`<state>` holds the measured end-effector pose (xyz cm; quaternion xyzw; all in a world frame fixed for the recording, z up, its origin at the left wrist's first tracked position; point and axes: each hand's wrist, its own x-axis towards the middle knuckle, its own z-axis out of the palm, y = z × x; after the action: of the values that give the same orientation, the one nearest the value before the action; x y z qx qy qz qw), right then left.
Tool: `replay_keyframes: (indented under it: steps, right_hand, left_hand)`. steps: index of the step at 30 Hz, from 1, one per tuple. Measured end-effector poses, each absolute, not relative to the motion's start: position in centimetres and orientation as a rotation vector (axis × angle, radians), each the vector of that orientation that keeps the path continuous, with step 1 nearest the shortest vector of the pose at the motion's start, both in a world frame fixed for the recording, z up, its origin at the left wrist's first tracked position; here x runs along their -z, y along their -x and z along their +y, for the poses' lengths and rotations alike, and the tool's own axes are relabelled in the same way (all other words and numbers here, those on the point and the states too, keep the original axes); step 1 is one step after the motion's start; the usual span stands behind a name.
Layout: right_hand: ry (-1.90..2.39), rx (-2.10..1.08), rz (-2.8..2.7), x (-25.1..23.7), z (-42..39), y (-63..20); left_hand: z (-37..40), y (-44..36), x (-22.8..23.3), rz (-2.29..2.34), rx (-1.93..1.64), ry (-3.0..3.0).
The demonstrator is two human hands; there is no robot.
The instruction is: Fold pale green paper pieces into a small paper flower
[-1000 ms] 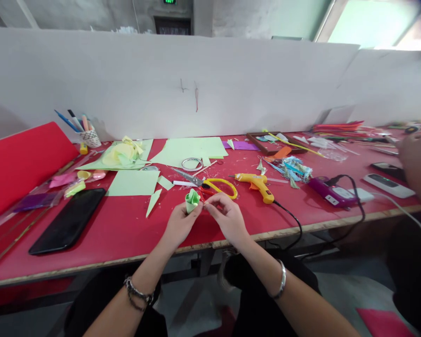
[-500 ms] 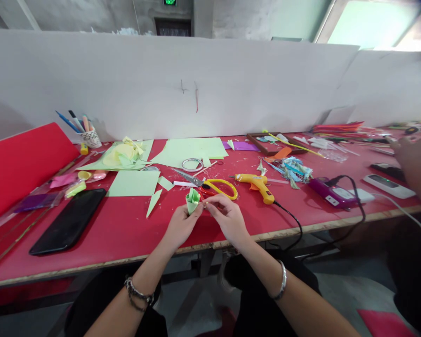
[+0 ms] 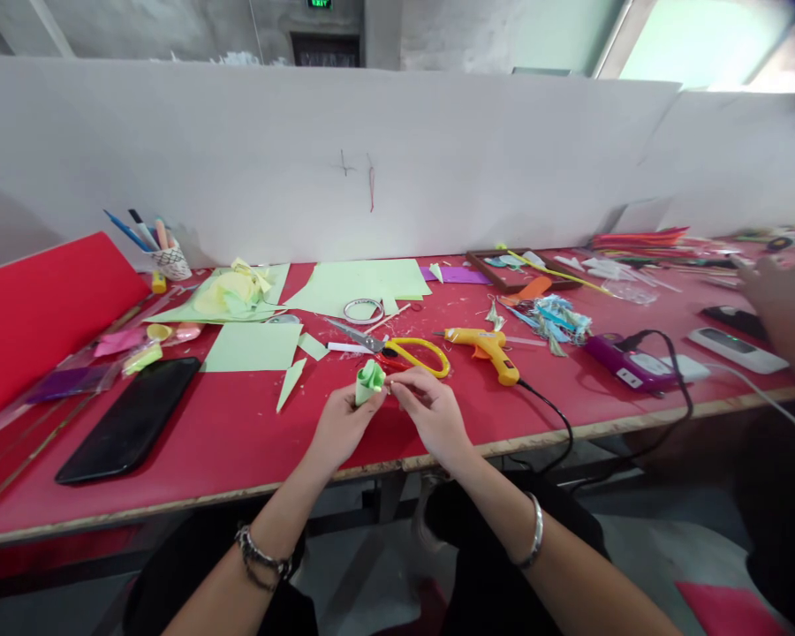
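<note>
head view: one rolled green paper piece (image 3: 369, 380), two hands on it, above the red table (image 3: 238, 442) near its front edge. the left hand (image 3: 342, 422) pinches the roll's lower end; the right hand (image 3: 430, 413) closes its fingertips at the roll's side. the roll stands roughly upright, open end up, leaning slightly right. one pair of yellow scissors (image 3: 407, 350) and one glue gun (image 3: 487, 346) lie behind. the roll's base is hidden by fingers.

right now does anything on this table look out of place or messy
Mostly craft clutter. The glue gun cord trails over the front table edge. Paper snippets litter the area around the scissors. Both hands, left hand and right hand, hold a rolled green paper.
</note>
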<state>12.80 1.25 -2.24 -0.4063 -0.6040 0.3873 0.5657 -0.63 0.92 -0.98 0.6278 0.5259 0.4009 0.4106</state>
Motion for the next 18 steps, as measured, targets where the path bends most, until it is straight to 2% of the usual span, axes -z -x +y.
replay_keyframes:
  steps: [6, 18]
  right_hand:
    - [0.967, -0.865, -1.449, 2.13, 1.13, -12.73]
    - [1.024, -1.009, -1.28, 1.87, 1.04, -12.72]
  left_hand:
    - [0.71, 0.41, 0.58, 1.373, -0.965, -1.609]
    - [0.88, 0.51, 0.85, 1.341, -0.984, -1.629]
